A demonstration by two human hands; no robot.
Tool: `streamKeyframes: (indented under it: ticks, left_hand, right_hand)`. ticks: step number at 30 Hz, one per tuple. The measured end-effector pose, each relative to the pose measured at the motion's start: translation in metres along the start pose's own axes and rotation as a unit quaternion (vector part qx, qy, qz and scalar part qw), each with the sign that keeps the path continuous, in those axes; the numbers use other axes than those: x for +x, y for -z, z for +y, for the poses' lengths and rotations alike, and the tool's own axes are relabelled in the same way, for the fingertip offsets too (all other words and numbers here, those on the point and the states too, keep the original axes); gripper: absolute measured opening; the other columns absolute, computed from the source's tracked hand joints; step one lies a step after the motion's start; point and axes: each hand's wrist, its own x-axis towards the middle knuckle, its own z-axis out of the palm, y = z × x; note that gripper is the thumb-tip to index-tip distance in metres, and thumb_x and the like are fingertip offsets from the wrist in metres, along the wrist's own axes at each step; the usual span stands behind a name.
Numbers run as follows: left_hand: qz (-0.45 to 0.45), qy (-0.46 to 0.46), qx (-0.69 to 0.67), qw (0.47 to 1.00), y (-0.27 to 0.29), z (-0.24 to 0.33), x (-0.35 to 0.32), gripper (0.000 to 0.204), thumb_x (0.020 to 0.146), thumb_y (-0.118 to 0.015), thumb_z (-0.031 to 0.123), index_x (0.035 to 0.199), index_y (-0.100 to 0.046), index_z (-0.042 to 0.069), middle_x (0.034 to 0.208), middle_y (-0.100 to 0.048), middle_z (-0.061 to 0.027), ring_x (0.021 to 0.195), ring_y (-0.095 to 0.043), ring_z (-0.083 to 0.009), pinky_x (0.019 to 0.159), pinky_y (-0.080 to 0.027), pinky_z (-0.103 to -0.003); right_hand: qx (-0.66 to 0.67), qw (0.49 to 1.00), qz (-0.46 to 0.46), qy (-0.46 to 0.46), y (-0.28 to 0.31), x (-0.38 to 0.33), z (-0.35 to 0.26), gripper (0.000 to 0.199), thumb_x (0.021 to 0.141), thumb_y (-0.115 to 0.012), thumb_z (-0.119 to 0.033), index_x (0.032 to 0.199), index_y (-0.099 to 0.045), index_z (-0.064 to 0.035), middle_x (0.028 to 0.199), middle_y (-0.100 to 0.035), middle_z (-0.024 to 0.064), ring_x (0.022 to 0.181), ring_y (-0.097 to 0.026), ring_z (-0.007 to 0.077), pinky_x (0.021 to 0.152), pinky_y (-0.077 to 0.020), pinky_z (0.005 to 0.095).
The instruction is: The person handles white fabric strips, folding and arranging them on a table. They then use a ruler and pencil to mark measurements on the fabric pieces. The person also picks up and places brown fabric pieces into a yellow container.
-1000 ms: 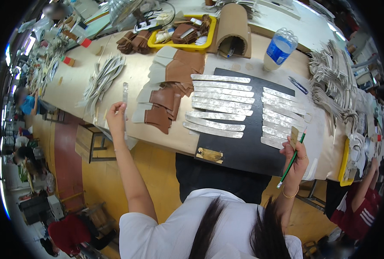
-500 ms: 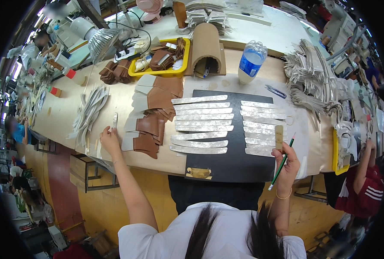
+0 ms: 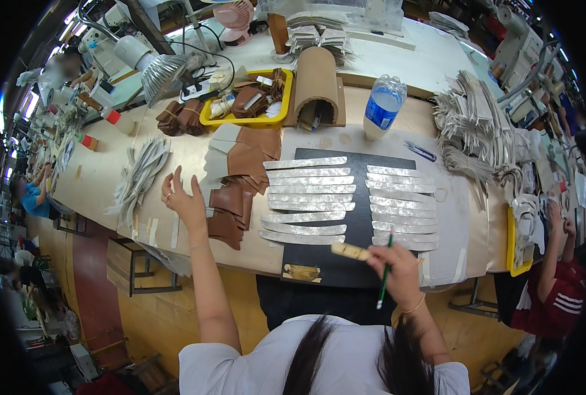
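Note:
My left hand is raised over the table's front edge, fingers spread and holding nothing, between a pile of silvery strips and a stack of brown leather pieces. A pale strip lies on the table just below it. My right hand grips a green pencil and a small tan stick-like tool over the near edge of a black mat. Two columns of silvery strips lie on the mat.
A yellow tray of brown parts, a cardboard arch, a water bottle and blue snips sit behind the mat. White cut pieces pile up at right. A person in red works at the right end.
My left hand held a silvery strip upright a second ago; now it is open with nothing in it. The view has swung, so the table sits lower and closer. My right hand has moved left over the mat.

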Motion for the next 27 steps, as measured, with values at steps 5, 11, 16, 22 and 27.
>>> streamKeyframes:
  ticks: [5,11,16,22,27]
  left_hand:
    - [-0.011,-0.023,-0.059,0.998,-0.017,0.033,0.006,0.042,0.089,-0.068,0.020,0.130,-0.061,0.014,0.134,-0.045,-0.0129,0.126,-0.035,-0.0338,0.107,-0.030,-0.049]
    - [-0.023,-0.024,-0.109,0.993,-0.028,0.058,0.022,0.041,0.089,-0.068,0.019,0.129,-0.062,0.013,0.133,-0.045,-0.0126,0.126,-0.034,-0.0329,0.108,-0.029,-0.048]
    - [-0.026,-0.039,-0.115,0.992,-0.036,0.078,0.033,0.037,0.089,-0.070,0.020,0.124,-0.065,0.012,0.130,-0.046,-0.0129,0.124,-0.038,-0.0314,0.107,-0.032,-0.045]
    - [-0.024,-0.091,-0.154,0.984,-0.040,0.103,0.021,0.030,0.086,-0.071,0.016,0.115,-0.069,0.011,0.125,-0.052,-0.0126,0.119,-0.044,-0.0322,0.104,-0.034,-0.044]
    - [-0.044,-0.120,-0.202,0.971,-0.049,0.124,0.003,0.020,0.085,-0.071,0.013,0.104,-0.073,0.009,0.121,-0.055,-0.0130,0.116,-0.045,-0.0332,0.102,-0.036,-0.045]
  right_hand:
    - [-0.062,0.994,-0.028,0.083,-0.028,-0.024,0.022,0.020,0.076,-0.079,-0.020,0.091,-0.068,-0.0112,0.084,-0.063,0.0021,0.072,-0.059,0.0226,0.064,-0.0441,0.0357]
    - [-0.088,0.993,0.014,0.083,-0.040,-0.026,0.028,0.024,0.074,-0.081,-0.015,0.093,-0.067,-0.0137,0.090,-0.065,0.0005,0.082,-0.057,0.0212,0.079,-0.0383,0.0375]
    - [-0.120,0.989,0.023,0.088,-0.040,-0.025,0.029,0.021,0.075,-0.080,-0.018,0.093,-0.068,-0.0166,0.095,-0.066,-0.0026,0.097,-0.057,0.0209,0.089,-0.0354,0.0421]
    - [-0.120,0.985,0.057,0.108,-0.043,-0.032,0.029,0.025,0.076,-0.079,-0.012,0.097,-0.066,-0.0190,0.100,-0.067,-0.0024,0.103,-0.056,0.0242,0.098,-0.0323,0.0484]
    - [-0.125,0.984,0.075,0.103,-0.045,-0.041,0.034,0.022,0.078,-0.077,-0.012,0.095,-0.067,-0.0192,0.098,-0.068,-0.0037,0.106,-0.056,0.0231,0.102,-0.0301,0.0496]
